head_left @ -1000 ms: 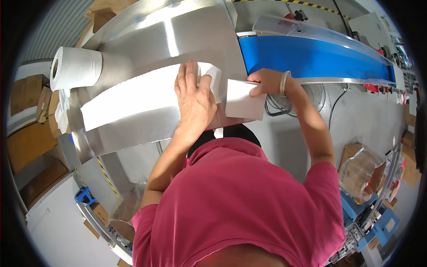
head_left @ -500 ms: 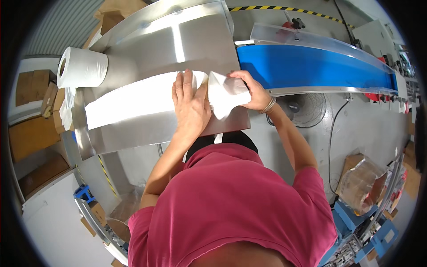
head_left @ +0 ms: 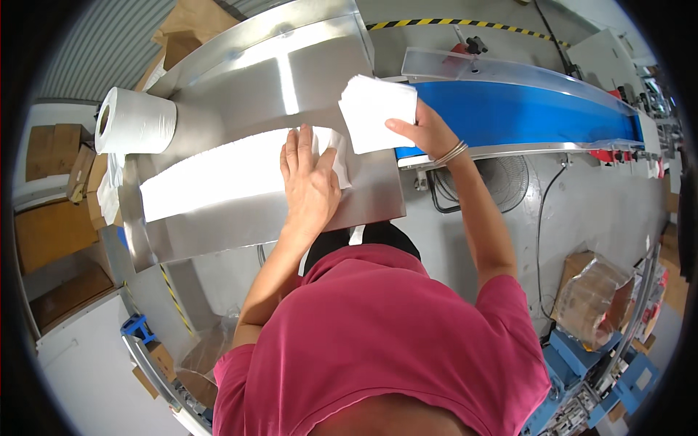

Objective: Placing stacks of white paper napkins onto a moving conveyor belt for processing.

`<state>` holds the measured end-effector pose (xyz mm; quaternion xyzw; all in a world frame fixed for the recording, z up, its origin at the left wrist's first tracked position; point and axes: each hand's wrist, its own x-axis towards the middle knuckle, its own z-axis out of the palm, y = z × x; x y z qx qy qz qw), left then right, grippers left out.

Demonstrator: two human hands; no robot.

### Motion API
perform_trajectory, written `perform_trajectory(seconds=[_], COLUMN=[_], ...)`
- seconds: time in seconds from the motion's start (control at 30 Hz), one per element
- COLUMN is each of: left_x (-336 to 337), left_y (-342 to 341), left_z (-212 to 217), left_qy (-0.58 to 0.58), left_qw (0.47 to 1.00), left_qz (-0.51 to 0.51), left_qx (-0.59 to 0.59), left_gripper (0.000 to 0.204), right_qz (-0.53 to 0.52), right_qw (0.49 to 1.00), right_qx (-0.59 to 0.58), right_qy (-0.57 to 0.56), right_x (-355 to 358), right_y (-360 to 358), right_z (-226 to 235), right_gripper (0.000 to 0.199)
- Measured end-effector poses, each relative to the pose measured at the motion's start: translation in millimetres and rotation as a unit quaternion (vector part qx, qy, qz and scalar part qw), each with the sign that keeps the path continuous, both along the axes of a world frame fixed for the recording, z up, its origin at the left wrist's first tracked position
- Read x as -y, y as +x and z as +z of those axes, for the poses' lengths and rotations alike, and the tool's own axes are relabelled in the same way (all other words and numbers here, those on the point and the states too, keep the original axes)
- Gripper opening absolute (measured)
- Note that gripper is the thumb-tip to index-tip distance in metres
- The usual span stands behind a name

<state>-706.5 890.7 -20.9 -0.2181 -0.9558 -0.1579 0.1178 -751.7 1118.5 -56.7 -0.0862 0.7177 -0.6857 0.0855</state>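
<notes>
A long row of white paper sheets (head_left: 218,174), packed closely together, lies across the steel table (head_left: 233,94). My left hand (head_left: 309,178) rests on the right end of this row with its fingers stretched out. A stack of square white sheets (head_left: 374,116) is in my right hand (head_left: 429,131), the thumb over its face and the other fingers hidden behind it. That stack is held up over the table's right edge, apart from the row. Just beyond my right hand is the end of a blue conveyor belt (head_left: 523,116).
A white roll (head_left: 145,120) stands at the table's left end, with white film hanging beside it. A transparent guard (head_left: 494,69) runs along the belt's far side. Below the belt is a floor fan (head_left: 502,182). Cardboard boxes (head_left: 54,232) fill shelves at left.
My right hand has come away from the end of the row and lifted a stack of white sheets, turning its broad face upward. My left hand has stayed on the row.
</notes>
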Motion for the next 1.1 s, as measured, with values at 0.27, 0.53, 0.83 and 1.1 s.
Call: perform_trajectory(seconds=[0.27,0.53,0.83,1.1], left_x=[0.9,3.0,1.2,1.8], left_y=[-0.7,-0.3,0.2,2.7], left_z=[-1.6,1.3,6.1,5.6], left_qy=[0.004,0.009,-0.023,-0.018], left_qw=[1.0,1.0,1.0,1.0], left_qz=[-0.002,-0.013,-0.009,-0.001], left_qx=[0.005,0.009,0.009,0.017], left_gripper=[0.03,0.032,0.029,0.031], right_qz=[-0.017,-0.204,-0.7,-0.563], right_qw=[0.979,0.951,0.692,0.727], right_qx=[0.169,0.11,0.148,0.061], right_qy=[-0.109,0.204,0.099,0.389], right_x=[-40.4,-157.9,-162.0,-179.9], right_y=[-27.0,-19.9,2.0,-5.9], right_z=[-44.4,-61.7,-76.9,-45.8], right_gripper=[0.047,0.048,0.06,0.041])
